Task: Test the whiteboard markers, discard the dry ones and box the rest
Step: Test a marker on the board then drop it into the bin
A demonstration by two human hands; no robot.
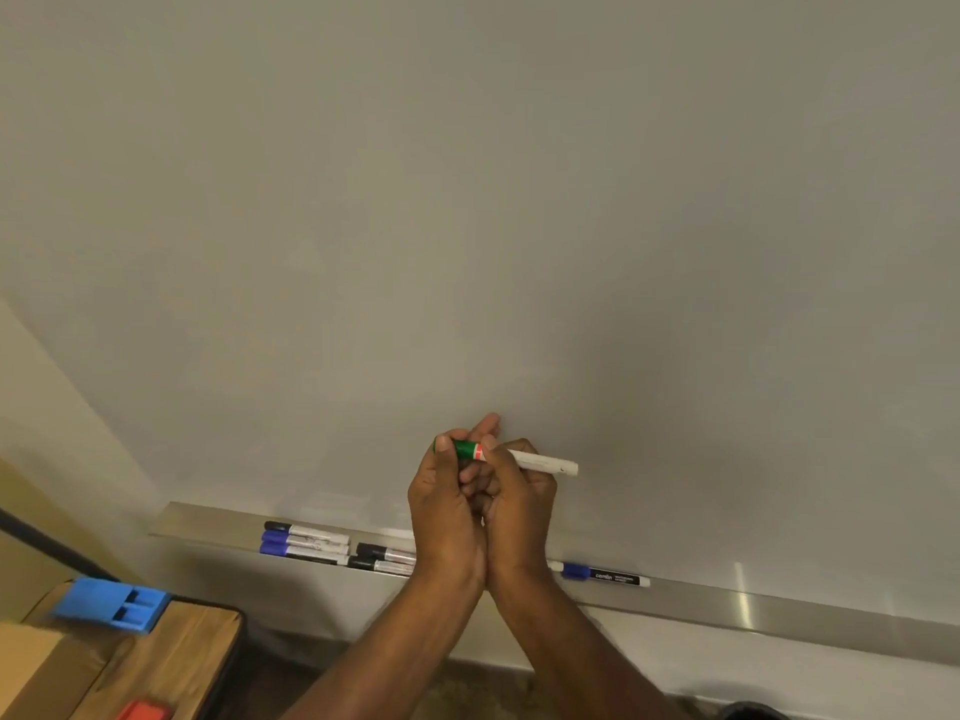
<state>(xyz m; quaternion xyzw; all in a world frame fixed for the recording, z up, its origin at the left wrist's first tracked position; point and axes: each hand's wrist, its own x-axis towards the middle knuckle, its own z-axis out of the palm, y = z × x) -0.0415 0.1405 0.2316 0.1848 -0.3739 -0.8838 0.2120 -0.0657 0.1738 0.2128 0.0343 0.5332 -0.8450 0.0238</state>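
my left hand point(441, 491) grips green marker point(514, 456) cap, right hand point(519, 485) its barrel; whiteboard point(467, 200) unmarked, tray markers point(311, 543) all untested

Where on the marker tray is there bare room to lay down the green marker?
The tray is bare from right of the lone blue-capped marker to the picture's edge. There is a short bare stretch at its left end, before the stacked markers. The middle is crowded: the black markers lie there, partly behind both hands.
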